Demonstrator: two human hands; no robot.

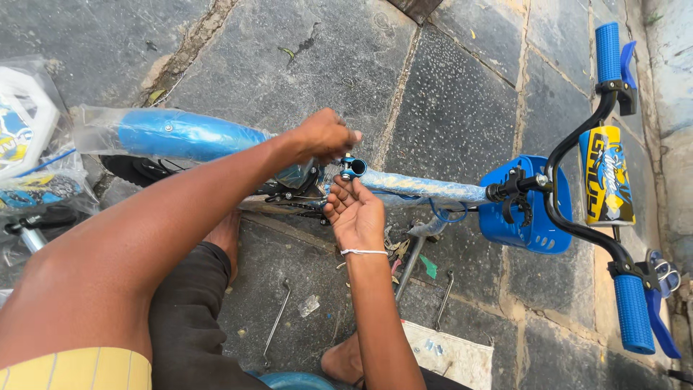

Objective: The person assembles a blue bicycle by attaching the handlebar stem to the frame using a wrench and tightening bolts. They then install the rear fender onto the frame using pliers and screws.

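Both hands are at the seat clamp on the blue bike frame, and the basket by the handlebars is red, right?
Not quite: the head view shows the basket is blue, not red. The rest holds: the left hand and right hand are both at the seat clamp on the blue bike frame, near the handlebars.

Left hand [326,135] pinching, right hand [355,211] cupped.

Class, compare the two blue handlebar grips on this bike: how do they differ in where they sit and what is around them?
The far grip sits at the top of the picture, the near grip at the bottom. The near grip looks larger, being closer to the camera. Both are blue, ribbed, with a blue lever alongside.
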